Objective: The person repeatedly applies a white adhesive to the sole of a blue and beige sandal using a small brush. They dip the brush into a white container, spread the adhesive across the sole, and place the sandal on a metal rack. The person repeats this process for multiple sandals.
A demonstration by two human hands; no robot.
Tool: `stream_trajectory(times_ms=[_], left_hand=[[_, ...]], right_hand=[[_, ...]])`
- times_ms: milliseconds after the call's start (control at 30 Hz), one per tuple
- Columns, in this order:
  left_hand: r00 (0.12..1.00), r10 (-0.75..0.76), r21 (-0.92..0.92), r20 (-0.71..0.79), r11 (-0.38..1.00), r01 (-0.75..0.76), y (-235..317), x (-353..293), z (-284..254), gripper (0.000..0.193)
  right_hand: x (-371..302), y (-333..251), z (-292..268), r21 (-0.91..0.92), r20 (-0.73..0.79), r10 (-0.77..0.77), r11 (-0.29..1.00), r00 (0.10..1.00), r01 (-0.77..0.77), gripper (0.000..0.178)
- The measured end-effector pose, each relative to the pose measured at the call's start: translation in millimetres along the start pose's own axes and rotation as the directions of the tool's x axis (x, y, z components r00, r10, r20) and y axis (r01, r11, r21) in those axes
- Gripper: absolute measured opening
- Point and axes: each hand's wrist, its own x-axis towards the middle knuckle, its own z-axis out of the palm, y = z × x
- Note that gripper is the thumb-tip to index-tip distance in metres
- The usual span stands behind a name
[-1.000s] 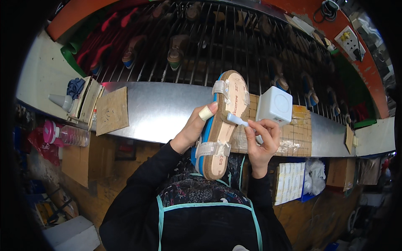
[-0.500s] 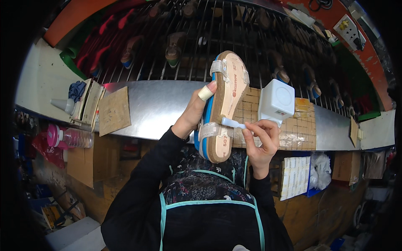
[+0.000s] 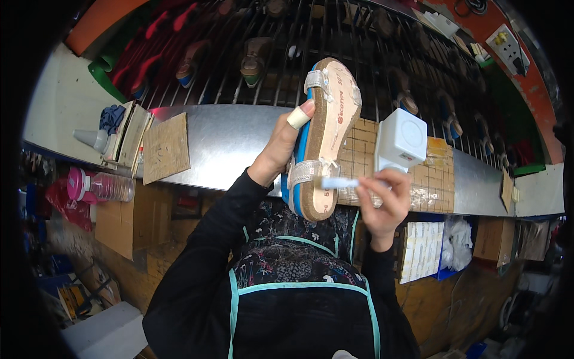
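Observation:
My left hand (image 3: 281, 143) grips an unfinished sandal (image 3: 335, 122) by its side, toe pointing away and underside facing up. Pale tape wraps the thumb, and the other fingers are hidden behind the sandal. Its underside has a pale board with a brown rim, silvery straps folded over the edges, and a blue last showing on the left. In my right hand (image 3: 385, 206), thumb and fingers pinch a small white-handled brush (image 3: 342, 182), smeared by motion. The brush tip is over the heel part beside the rear strap; whether it touches I cannot tell.
A white square container (image 3: 402, 140) stands on a taped cardboard sheet (image 3: 365, 149) upon the metal bench (image 3: 221, 140). A brown board (image 3: 167, 149) lies to the left. Behind, a rack of metal bars (image 3: 281, 90) bears several shoes. A clear bottle (image 3: 113, 188) is lower left.
The sandal has shifted slightly up and right in the picture. My right hand has moved right and the brush has gone from the rim above the rear strap toward the heel.

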Motion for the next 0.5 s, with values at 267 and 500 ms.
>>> stream_trajectory(times_ms=[267, 500], left_hand=[[1.0, -0.014, -0.055, 0.017, 0.998, 0.015, -4, -3, 2, 0.073], [0.999, -0.031, -0.086, 0.005, 0.996, 0.032, -5, -4, -6, 0.07]], right_hand=[[8, 4, 7, 0.045, 0.028, 0.18, 0.983, 0.983, -0.181, 0.02], [-7, -3, -3, 0.177, 0.112, 0.079, 0.979, 0.991, -0.098, 0.02]])
